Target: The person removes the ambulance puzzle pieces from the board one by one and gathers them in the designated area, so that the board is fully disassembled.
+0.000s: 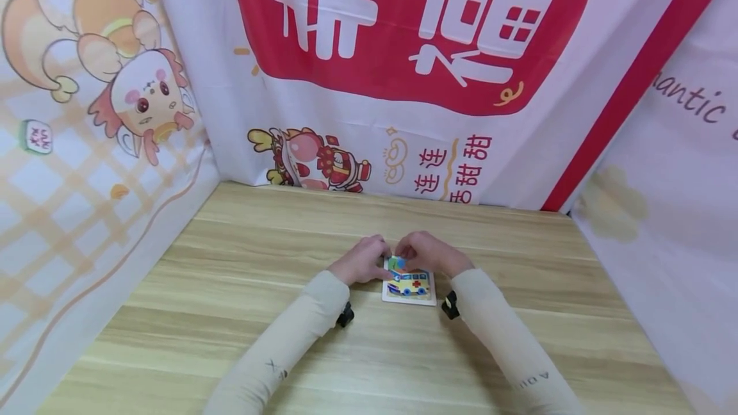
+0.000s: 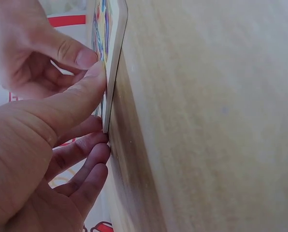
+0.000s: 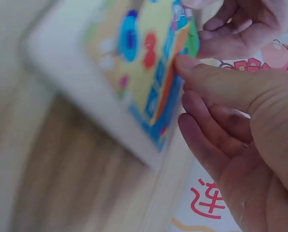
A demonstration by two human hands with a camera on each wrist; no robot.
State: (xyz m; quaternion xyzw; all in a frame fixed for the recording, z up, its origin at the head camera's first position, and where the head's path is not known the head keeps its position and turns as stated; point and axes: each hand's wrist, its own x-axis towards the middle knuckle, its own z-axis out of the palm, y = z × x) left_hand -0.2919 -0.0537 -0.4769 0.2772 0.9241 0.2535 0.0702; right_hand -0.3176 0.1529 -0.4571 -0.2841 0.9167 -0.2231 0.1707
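Observation:
A small puzzle board (image 1: 408,301) with a pale rim and a picture of a yellow ambulance lies on the table between both hands. My left hand (image 1: 363,260) grips its upper left side: the thumb presses on the picture and the fingers (image 2: 93,157) rest along the far edge. At the top of the board, my right hand (image 1: 428,252) has thumb and curled fingers pinching at a colourful puzzle piece (image 3: 193,44) with green on it. Both thumb tips almost meet in the left wrist view. The right index fingertip is hidden behind the thumb.
The wood-grain table (image 1: 392,364) stretches around the board. A printed cloth (image 1: 357,107) with red and white lettering hangs behind it, and patterned cloths stand at left and right. A black wrist strap (image 1: 451,305) shows by the right sleeve.

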